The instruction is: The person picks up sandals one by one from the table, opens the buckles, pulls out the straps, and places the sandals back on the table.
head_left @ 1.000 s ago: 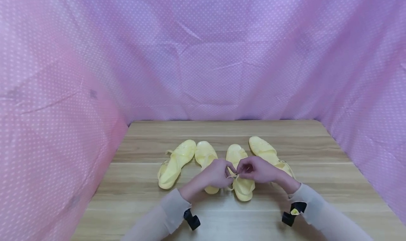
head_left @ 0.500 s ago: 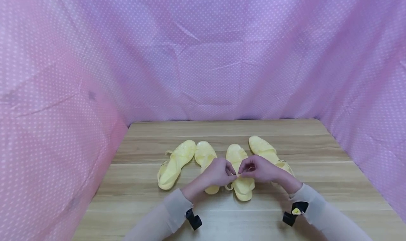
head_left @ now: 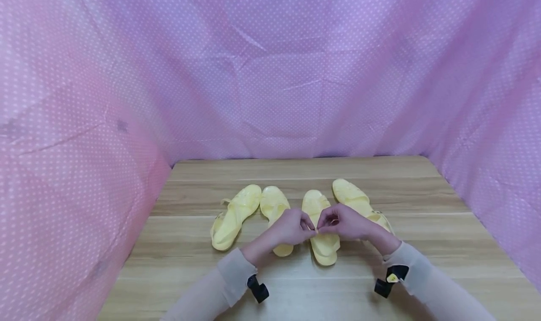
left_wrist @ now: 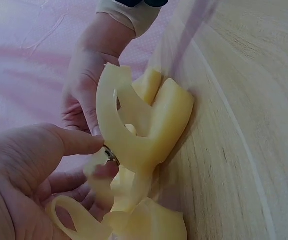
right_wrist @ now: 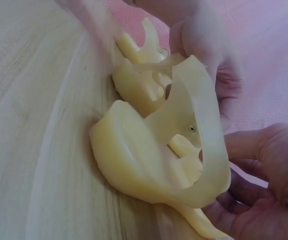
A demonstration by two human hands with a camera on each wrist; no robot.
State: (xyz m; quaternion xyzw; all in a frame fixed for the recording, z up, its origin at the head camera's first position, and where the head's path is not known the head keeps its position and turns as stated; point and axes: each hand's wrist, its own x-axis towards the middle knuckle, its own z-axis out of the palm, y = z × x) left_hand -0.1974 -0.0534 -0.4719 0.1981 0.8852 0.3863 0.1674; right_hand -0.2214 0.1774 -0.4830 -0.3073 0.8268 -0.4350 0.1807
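Observation:
Both hands meet over the heel-strap buckle of a pale yellow jelly sandal point(head_left: 325, 254), second from the right in the head view. My left hand point(head_left: 291, 227) pinches the small metal buckle point(left_wrist: 111, 155) between thumb and forefinger, as the left wrist view shows. Opposite it, my right hand point(head_left: 347, 223) pinches the strap with thumb and forefinger; the pinched end is hidden behind the heel in the right wrist view. A metal stud point(right_wrist: 192, 128) shows on the raised heel strap point(right_wrist: 204, 100). The sandal stands sole down with its toe pointing away.
Matching yellow sandals lie around it: one at the far left point(head_left: 236, 215), one under my left forearm point(head_left: 272, 201), and one at the right point(head_left: 350, 195), partly behind my right wrist. The wooden table point(head_left: 296, 168) ends at pink dotted curtains point(head_left: 270, 100).
The fingertips of both hands have drawn together over the buckle, which showed between them a second ago. The left thumb has moved slightly right. The sandals have stayed in place.

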